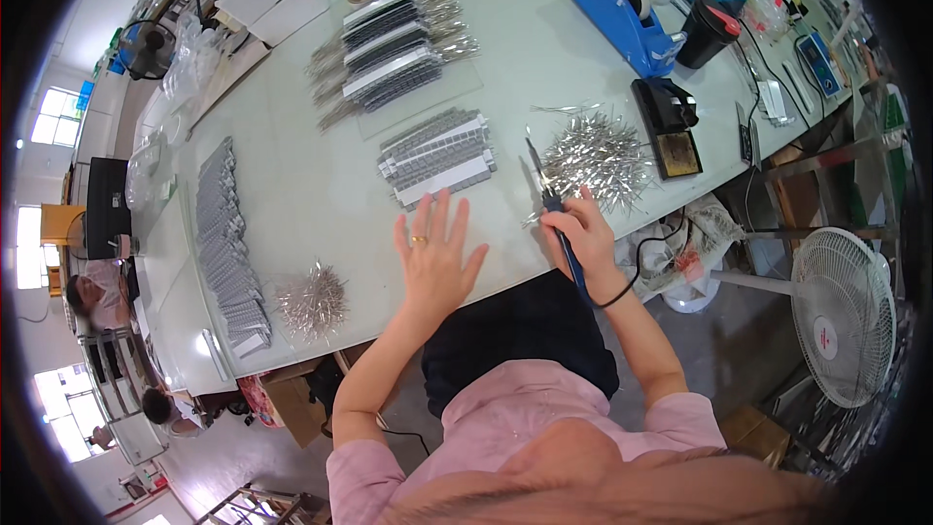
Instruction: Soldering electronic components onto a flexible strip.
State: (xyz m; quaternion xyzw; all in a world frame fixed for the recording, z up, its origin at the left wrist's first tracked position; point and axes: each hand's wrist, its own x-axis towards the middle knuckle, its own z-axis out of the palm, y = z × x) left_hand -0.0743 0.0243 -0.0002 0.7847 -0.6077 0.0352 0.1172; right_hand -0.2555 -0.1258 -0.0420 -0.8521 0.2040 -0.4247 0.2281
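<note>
Soldering iron (575, 267), grasped in the right hand (586, 233), slanted by the pile of metal leads (601, 160), while the left hand (437, 261), spread and seemingly empty, was by the grey strips (437, 154) left of that pile; setting-up seemed underway, the next move likely needing a strip steadied.

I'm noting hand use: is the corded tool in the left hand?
No, the right hand holds the corded tool, while the left hand is spread open.
</note>
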